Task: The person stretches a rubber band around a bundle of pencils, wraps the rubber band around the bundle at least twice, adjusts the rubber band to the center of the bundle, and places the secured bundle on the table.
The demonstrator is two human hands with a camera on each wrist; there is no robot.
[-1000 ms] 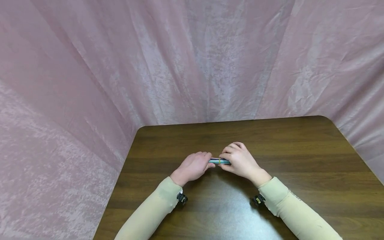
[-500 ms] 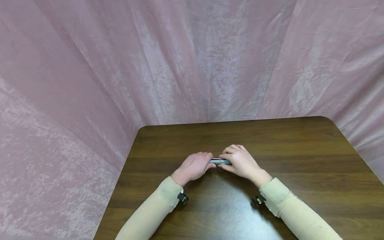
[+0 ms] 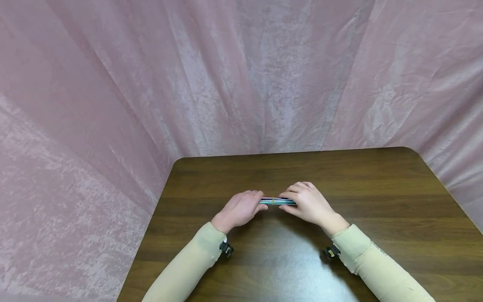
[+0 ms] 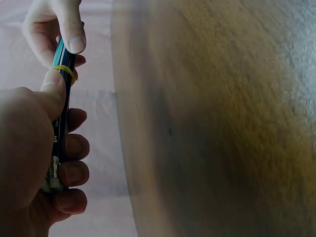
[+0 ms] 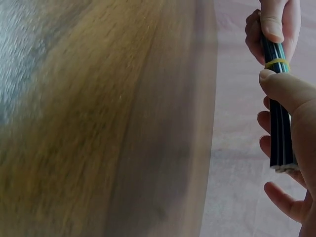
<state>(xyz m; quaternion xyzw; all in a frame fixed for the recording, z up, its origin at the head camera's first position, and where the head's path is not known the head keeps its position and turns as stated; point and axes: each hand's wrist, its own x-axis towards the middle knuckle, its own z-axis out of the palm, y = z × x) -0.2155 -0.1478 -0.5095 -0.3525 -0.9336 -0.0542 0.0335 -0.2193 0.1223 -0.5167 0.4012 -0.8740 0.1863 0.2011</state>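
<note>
A bundle of pencils [image 3: 277,201], dark and teal, spans the gap between both hands above the table. Around its middle runs a yellow rubber band [image 5: 277,62]. My left hand [image 3: 239,209] grips one end; in the left wrist view the metal ferrules and eraser ends [image 4: 54,183] show by its palm, with the thumb close to the band. My right hand [image 3: 311,205] holds the other end between thumb and fingers. Flat pencil ends [image 5: 285,168] stick out below its thumb in the right wrist view, and its little finger stands away from the bundle.
Beneath the hands lies a brown wood-grain table [image 3: 271,268] with rounded far corners. A pink curtain [image 3: 241,84] hangs behind it and down the left side. Small black cameras [image 3: 226,249] sit on the wrists.
Both hands have drawn slightly apart, the right to the right and the left a little to the left. More of the pencil bundle shows between them, and the band sits slightly further left.
</note>
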